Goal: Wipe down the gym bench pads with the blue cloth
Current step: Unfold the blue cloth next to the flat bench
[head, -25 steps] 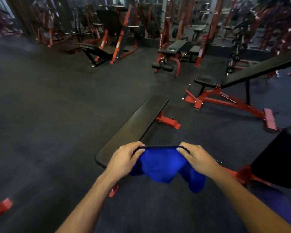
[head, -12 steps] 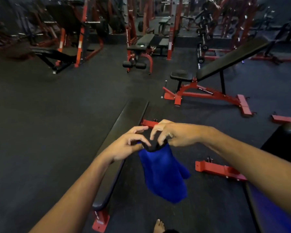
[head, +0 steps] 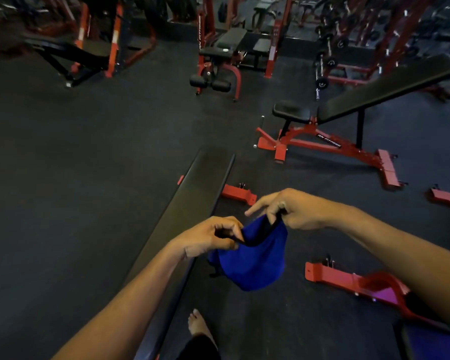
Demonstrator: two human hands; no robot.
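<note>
Cloth [head: 252, 263] hangs in the air just right of the flat bench pad [head: 192, 203], not touching it. Left hand [head: 213, 237] & right hand [head: 289, 211] each pinch its top edge, prob. refolding for a wiping face.

Flat bench pad [head: 192, 203] runs from near centre-left toward far centre. Cloth [head: 252, 261] hangs in air just right of pad, between left hand [head: 208, 237] and right hand [head: 294, 211], both pinching its top edge. Bare foot [head: 199, 326] on floor below cloth. Incline bench [head: 348, 107] far right. Leg-roller bench [head: 218, 71] far centre.
</note>
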